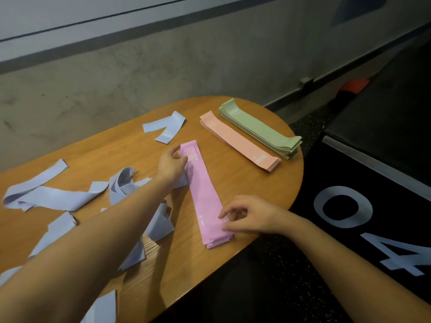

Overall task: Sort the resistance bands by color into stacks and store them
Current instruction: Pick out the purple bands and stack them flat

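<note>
A stack of pink bands [203, 194] lies lengthwise in the middle of the wooden table [245, 187]. My left hand [171, 163] touches the far end of that stack with curled fingertips at its left edge. My right hand [247, 216] rests at the near end, its fingers bent and pinching the stack's right edge. A peach stack [238, 141] and a green stack [258, 128] lie side by side at the far right. Several loose lavender bands [58, 197] are scattered over the left half, one folded lavender band [166, 127] lying apart at the back.
The table's rounded right edge drops off to a dark speckled floor [268, 276]. A black mat with a white "04" [377, 220] lies to the right. A grey concrete wall [140, 66] runs behind the table.
</note>
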